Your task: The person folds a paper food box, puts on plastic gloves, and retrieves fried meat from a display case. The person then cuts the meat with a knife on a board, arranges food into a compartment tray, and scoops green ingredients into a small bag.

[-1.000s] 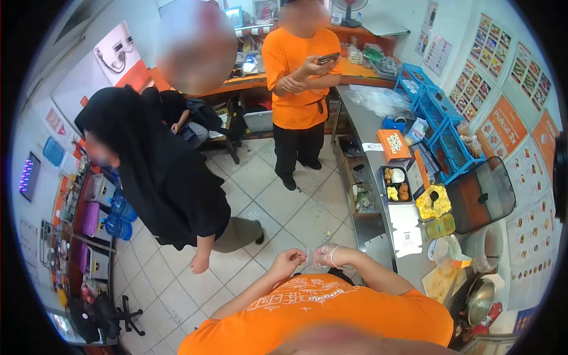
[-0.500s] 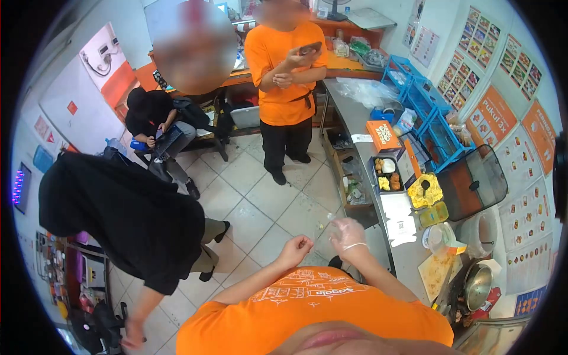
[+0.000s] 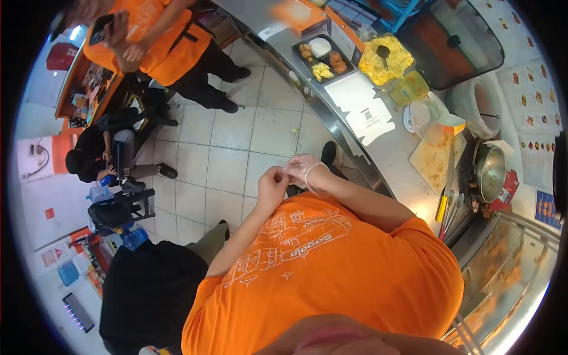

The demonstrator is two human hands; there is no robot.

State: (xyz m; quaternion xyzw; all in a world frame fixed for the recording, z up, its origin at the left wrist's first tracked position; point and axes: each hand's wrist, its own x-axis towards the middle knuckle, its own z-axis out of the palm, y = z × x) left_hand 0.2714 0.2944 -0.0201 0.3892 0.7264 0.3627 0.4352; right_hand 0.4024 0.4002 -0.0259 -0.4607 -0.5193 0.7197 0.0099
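My left hand (image 3: 272, 188) is bare and raised in front of my orange shirt. Its fingers are closed in a pinch at the fingertips of a clear plastic glove (image 3: 309, 163). That glove is on my right hand (image 3: 304, 170), its loose cuff around the wrist. The right fingers are bent together and meet the left ones, and whatever may lie between them is hidden. Both hands are over the tiled floor, left of the steel counter (image 3: 378, 155). Nearest on the counter is a white die-cut paper sheet (image 3: 355, 103) with a printed code.
A black food tray (image 3: 322, 54), a container of yellow scrambled egg (image 3: 386, 59), a stained cutting board (image 3: 432, 158) and a metal pan (image 3: 491, 173) are on the counter. A person in orange (image 3: 160, 44) stands ahead with a phone; another in black (image 3: 148, 290) is close on my left.
My hands have come together from being apart, the left fingers meeting the gloved right ones. My view has turned right and down toward the counter.
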